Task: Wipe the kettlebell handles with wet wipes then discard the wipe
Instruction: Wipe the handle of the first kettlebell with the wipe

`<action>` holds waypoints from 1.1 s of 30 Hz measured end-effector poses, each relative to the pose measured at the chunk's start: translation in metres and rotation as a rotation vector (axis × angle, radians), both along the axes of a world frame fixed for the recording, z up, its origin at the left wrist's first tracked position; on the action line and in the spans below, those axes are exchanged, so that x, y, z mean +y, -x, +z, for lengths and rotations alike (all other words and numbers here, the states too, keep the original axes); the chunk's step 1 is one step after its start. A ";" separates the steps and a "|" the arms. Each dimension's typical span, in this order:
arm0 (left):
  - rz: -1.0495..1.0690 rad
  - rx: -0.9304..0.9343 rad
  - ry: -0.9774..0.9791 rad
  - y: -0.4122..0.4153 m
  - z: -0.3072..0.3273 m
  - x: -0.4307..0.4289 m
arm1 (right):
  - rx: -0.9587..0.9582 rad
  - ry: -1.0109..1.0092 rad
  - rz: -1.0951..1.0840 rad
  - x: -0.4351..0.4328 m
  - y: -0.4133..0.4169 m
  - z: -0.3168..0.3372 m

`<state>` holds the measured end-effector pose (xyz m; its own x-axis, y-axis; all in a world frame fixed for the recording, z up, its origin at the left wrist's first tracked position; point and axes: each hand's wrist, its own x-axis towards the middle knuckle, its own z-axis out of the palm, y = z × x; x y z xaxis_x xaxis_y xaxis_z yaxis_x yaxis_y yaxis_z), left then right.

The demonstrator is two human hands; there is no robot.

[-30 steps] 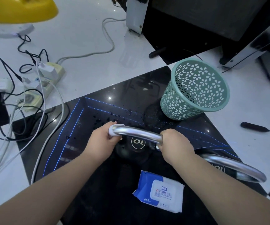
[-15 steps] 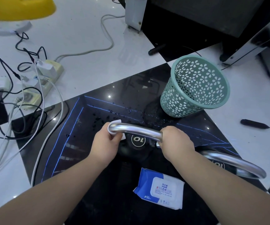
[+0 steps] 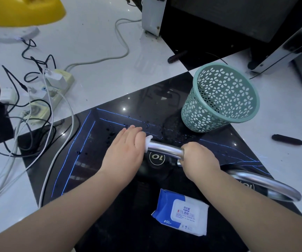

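Note:
A black kettlebell marked 10 (image 3: 157, 157) stands on the dark floor tile, its silver handle (image 3: 164, 147) running left to right. My left hand (image 3: 126, 151) covers the handle's left end, fingers stretched forward, pressing a white wet wipe (image 3: 148, 140) against the metal; only a small bit of wipe shows. My right hand (image 3: 199, 161) is closed around the handle's right end. A second kettlebell's silver handle (image 3: 266, 184) curves at the right, partly hidden behind my right forearm. A blue and white wet wipe pack (image 3: 181, 212) lies flat near me.
A teal perforated waste basket (image 3: 221, 102) stands just beyond the kettlebells to the right. Power strips (image 3: 55, 88) and tangled cables lie on the white floor at left. A black stick-like object (image 3: 286, 140) lies at right; dark furniture stands at the back.
My left hand has shifted from a curled grip on the handle's left bend to lying over it with fingers extended forward. The right hand has stayed on the handle.

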<state>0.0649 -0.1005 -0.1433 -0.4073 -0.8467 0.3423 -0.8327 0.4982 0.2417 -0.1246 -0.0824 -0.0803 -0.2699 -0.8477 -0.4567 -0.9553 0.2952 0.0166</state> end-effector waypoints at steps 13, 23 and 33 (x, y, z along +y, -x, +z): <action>-0.118 -0.359 0.087 0.048 0.028 0.007 | 0.008 0.000 -0.010 0.000 -0.002 0.001; -0.174 -0.424 0.071 0.041 0.040 0.008 | -0.007 -0.002 -0.011 0.000 -0.002 0.004; -0.145 -0.335 0.031 0.030 0.042 0.000 | -0.011 0.035 0.018 0.003 -0.001 0.003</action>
<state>0.0349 -0.1002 -0.1013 -0.6161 -0.7634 0.1940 -0.7833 0.6196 -0.0498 -0.1235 -0.0794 -0.0776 -0.2494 -0.8679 -0.4295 -0.9606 0.2780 -0.0040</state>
